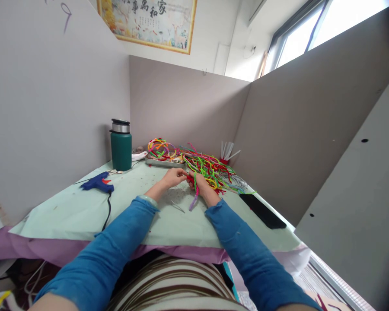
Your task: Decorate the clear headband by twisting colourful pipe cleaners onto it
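Note:
My left hand (175, 177) and my right hand (198, 181) are close together over the middle of the table. My right hand is closed on a twisted fuzzy strip (195, 199), pink and green above with a purple lower end that hangs below the fingers. Red fuzzy material shows between the two hands. The left thumb and fingertips are pinched at this red part; what exactly they grip is too small to make out. Right behind my hands lies a tangled pile of coloured fuzzy wires (210, 166).
A metal tray (165, 164) of coloured pieces stands at the back, with a green bottle (121, 149) to its left. A blue glue gun (99, 183) with a cord lies left. A black phone-like slab (262, 211) lies right, and white sticks (227, 150) stand behind the pile.

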The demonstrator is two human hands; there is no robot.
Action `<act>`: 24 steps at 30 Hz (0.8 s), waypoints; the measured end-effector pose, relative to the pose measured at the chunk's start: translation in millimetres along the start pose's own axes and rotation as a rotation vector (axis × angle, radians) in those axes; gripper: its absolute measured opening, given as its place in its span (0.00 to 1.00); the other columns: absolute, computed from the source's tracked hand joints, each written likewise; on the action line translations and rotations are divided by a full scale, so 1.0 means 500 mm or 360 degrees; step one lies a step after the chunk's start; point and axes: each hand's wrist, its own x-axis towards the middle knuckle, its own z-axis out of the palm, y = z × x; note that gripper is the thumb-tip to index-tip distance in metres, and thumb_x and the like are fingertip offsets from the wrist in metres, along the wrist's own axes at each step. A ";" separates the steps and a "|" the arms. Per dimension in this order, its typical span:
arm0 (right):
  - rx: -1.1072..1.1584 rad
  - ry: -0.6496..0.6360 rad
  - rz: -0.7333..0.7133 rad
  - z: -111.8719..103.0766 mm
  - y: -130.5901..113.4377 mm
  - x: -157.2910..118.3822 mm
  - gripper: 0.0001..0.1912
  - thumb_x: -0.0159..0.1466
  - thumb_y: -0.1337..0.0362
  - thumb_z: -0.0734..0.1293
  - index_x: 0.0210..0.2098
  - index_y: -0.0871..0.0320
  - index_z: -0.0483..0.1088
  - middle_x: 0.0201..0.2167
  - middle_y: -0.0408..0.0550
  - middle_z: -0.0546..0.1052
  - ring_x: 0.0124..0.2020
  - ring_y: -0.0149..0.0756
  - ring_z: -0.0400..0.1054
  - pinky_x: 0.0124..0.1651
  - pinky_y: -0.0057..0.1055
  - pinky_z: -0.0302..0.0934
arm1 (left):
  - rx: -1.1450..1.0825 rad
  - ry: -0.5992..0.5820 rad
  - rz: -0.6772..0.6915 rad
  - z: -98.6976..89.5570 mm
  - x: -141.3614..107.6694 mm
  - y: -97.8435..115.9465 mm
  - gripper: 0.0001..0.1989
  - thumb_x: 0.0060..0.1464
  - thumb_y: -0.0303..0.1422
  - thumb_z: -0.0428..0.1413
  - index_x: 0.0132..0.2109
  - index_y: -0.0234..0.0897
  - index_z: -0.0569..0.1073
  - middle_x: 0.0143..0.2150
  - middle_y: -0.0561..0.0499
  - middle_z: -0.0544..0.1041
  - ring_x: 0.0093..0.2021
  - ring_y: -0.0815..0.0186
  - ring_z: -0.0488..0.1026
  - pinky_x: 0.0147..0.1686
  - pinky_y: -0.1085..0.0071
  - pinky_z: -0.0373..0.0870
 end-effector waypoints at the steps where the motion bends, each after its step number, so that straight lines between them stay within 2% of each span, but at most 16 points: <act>1: 0.0016 -0.0011 0.0013 0.000 -0.001 0.000 0.14 0.56 0.53 0.64 0.26 0.58 0.62 0.14 0.39 0.64 0.13 0.25 0.53 0.16 0.26 0.45 | 0.0002 0.0002 0.0000 0.000 0.000 0.001 0.14 0.47 0.34 0.55 0.39 0.34 0.79 0.33 0.50 0.78 0.32 0.67 0.70 0.32 0.74 0.65; 9: 0.0186 -0.0131 0.0163 -0.002 -0.016 -0.012 0.18 0.58 0.50 0.62 0.24 0.57 0.60 0.15 0.39 0.63 0.14 0.25 0.51 0.17 0.25 0.44 | -0.0074 0.0016 -0.0046 0.000 -0.001 0.007 0.15 0.48 0.36 0.55 0.39 0.34 0.80 0.33 0.49 0.79 0.33 0.66 0.71 0.33 0.73 0.66; 14: 0.0321 -0.0128 0.0222 -0.001 -0.025 -0.017 0.13 0.58 0.54 0.63 0.26 0.57 0.61 0.15 0.38 0.62 0.14 0.25 0.50 0.18 0.25 0.44 | -0.0080 0.0033 -0.0032 0.001 -0.003 0.008 0.16 0.48 0.38 0.56 0.39 0.33 0.80 0.31 0.50 0.79 0.30 0.67 0.69 0.30 0.74 0.64; 19: 0.0427 -0.0132 0.0215 -0.004 -0.025 -0.015 0.06 0.57 0.60 0.61 0.28 0.57 0.63 0.15 0.38 0.63 0.15 0.26 0.51 0.19 0.25 0.45 | -0.0129 0.0037 0.0020 0.002 -0.001 0.002 0.16 0.48 0.39 0.56 0.39 0.33 0.80 0.31 0.49 0.79 0.30 0.68 0.69 0.30 0.74 0.64; 24: 0.0483 -0.0168 0.0162 -0.015 -0.026 -0.012 0.09 0.57 0.59 0.60 0.30 0.58 0.66 0.17 0.42 0.65 0.16 0.28 0.53 0.19 0.26 0.46 | -0.0145 0.0041 0.0026 0.003 0.002 -0.007 0.16 0.48 0.38 0.56 0.40 0.33 0.80 0.32 0.50 0.79 0.31 0.67 0.71 0.32 0.73 0.65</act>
